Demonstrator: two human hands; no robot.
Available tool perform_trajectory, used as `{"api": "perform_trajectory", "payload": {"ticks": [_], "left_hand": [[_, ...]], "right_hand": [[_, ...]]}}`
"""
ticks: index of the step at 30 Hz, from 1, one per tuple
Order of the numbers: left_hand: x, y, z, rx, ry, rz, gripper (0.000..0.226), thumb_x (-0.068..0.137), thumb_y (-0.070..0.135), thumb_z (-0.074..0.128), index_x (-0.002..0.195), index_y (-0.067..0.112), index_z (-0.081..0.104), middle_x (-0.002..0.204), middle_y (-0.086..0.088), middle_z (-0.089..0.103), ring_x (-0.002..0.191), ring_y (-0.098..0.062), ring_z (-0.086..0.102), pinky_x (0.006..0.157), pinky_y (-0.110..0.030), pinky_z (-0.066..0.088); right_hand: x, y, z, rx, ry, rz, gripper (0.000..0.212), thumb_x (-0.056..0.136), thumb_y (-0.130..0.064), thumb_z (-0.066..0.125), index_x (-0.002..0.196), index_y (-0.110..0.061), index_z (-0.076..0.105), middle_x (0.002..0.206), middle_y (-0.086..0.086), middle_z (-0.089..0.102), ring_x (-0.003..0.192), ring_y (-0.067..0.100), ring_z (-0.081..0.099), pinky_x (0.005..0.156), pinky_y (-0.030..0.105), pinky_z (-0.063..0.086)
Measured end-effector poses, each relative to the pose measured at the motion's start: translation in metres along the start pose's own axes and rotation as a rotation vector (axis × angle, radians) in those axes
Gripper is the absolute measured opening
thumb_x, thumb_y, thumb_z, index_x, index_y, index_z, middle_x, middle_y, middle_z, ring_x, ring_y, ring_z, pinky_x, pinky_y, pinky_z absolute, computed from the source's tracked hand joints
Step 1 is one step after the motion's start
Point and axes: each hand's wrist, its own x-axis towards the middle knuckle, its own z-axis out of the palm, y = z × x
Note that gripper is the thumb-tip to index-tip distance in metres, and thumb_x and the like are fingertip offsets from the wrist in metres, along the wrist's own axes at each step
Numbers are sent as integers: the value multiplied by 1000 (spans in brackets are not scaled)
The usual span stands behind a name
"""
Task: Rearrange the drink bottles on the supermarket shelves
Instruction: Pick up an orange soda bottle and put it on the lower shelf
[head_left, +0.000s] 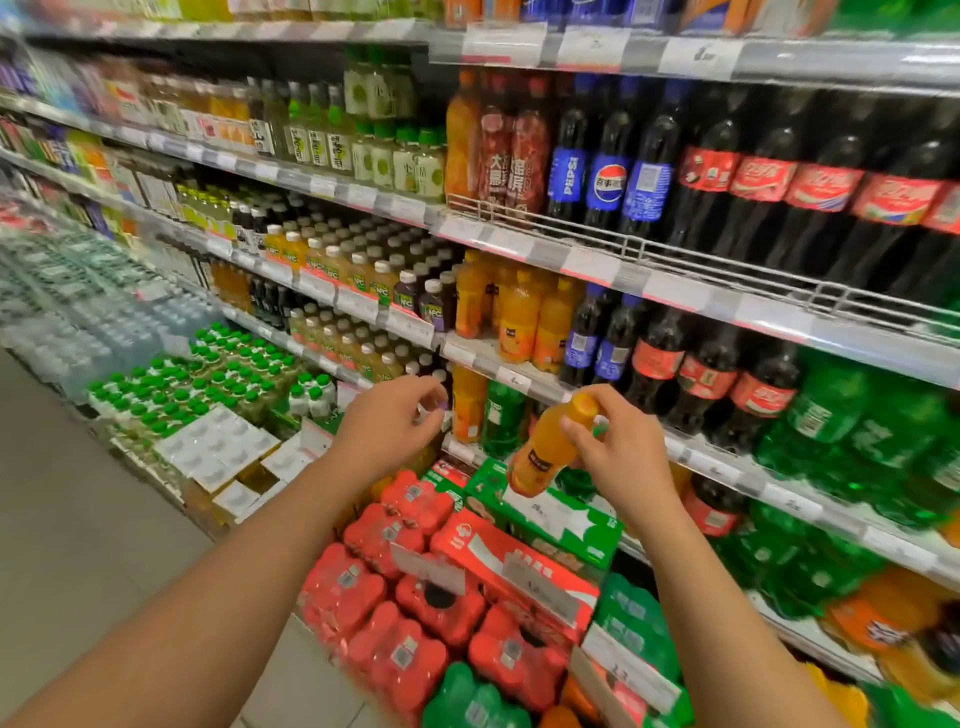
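Head camera, looking down the drinks aisle, and both bare arms are out in front of the shelving. The right hand (621, 457) has a small orange drink bottle (550, 447) pinched near its neck, fingers wrapped round the upper part just under the orange cap, and the bottle hangs tilted, cap up toward the shelves, base swung down and left. It is in the air, clear of every shelf, above the green carton (545, 514) stacked in the floor display.

The left hand (392, 423) holds nothing: fingers loosely curled, half open, thumb and forefinger near each other, reaching toward the edge of the lower shelf (483, 364). Whether a fingertip touches the price strip there, I cannot tell; the picture is blurred.

On that shelf, just behind the hands, stand more orange bottles (519, 317) in a cluster, and to their right two dark blue-labelled cola bottles (597, 338), then red-labelled cola bottles (711, 374). One level down, an orange bottle (467, 405) stands beside a green bottle (501, 418), between the two hands as seen from here. Farther right, big green bottles (852, 431) fill the shelf.

Up top, tall dark cola bottles (810, 182) stand behind a wire rail (675, 254). Below the arms, shrink-wrapped red packs (415, 613) sit on the floor stack, and off to the left are trays of green-capped bottles (218, 374).
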Motion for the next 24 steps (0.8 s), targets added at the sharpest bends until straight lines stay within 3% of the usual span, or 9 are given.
{"api": "perform_trajectory", "payload": {"ticks": [4,8,11,16,24], "left_hand": [[35,-37,2,29,-8,-15,19,98,33,62,115,27,69,98,17,61,90,-13,61,74,-32,50],[81,-75,9,71,-79,-20,19,97,35,62,114,28,68,103,14,66,87,-13,62,70,-32,50],[114,-101,18,112,-154,-20,24,97,37,61,119,29,66,113,11,66,95,-15,65,76,-37,55],[160,-137,48,162,-294,-13,44,98,39,61,139,22,58,138,-1,60,122,-22,58,91,-38,52],[219,-178,105,122,-448,65,60,95,37,63,150,21,47,156,-2,46,138,-25,46,104,-43,49]], "right_hand": [[42,0,35,31,15,-7,18,96,-37,69,108,-28,59,84,-6,68,70,19,67,71,47,55],[92,3,74,96,42,31,18,96,-37,70,109,-29,60,77,-4,66,68,18,65,68,45,56],[127,4,98,89,65,55,19,96,-36,69,111,-29,61,79,-7,66,66,13,64,69,38,50],[172,6,129,98,78,75,20,96,-40,66,113,-35,57,81,-7,69,67,17,70,74,44,56],[218,3,150,21,129,91,19,98,-38,65,112,-37,52,81,-7,69,71,17,71,75,45,55]]}}
